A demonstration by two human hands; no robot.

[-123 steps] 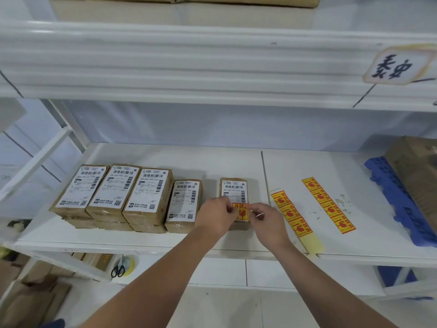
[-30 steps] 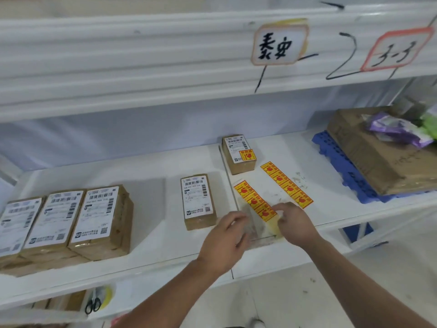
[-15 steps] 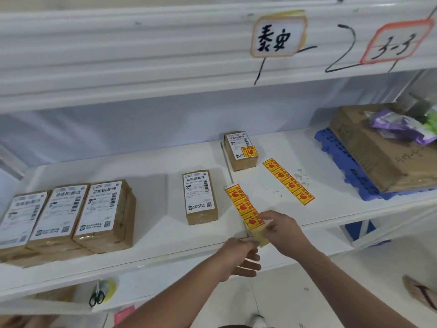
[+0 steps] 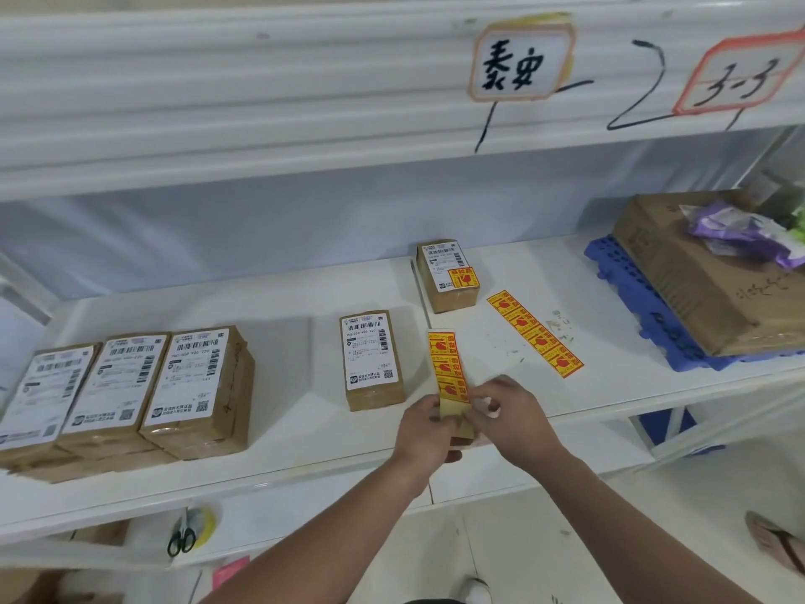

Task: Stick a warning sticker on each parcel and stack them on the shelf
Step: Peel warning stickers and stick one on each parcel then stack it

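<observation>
Step in hand: peeling the next warning sticker off its backing, judged from how both hands meet on the strip.
Left hand: the left hand (image 4: 424,429) is clamped on the bare lower end of the sticker strip (image 4: 448,368), thumb on top, above the front edge of the shelf (image 4: 283,457).
Right hand: the right hand (image 4: 509,418) has its fingertips pinched together at the strip's lowest sticker; I cannot tell whether a corner is already lifted.
Strip: it stands up from the hands, tilted back over the shelf, its upper end free.
Next parcel: the plain parcel (image 4: 372,359) lies flat just left of the strip, near the front edge, with no warning sticker.
Done parcel: the stickered parcel (image 4: 448,276) lies towards the back edge.
Waiting: three parcels (image 4: 130,394) lie side by side at the left end on top of others.
Spare: a second strip (image 4: 535,333) lies flat right of the middle, apart from the blue pallet (image 4: 631,289).
Risk, tearing: a fast or sideways pull could rip the sticker or fold it onto itself.
Risk, strip: the free upper end may flop over and touch the plain parcel.
Risk, placing: a sticker pressed over the barcode would hide it.
Progress: early; one parcel is marked and none look stacked by this task.
</observation>
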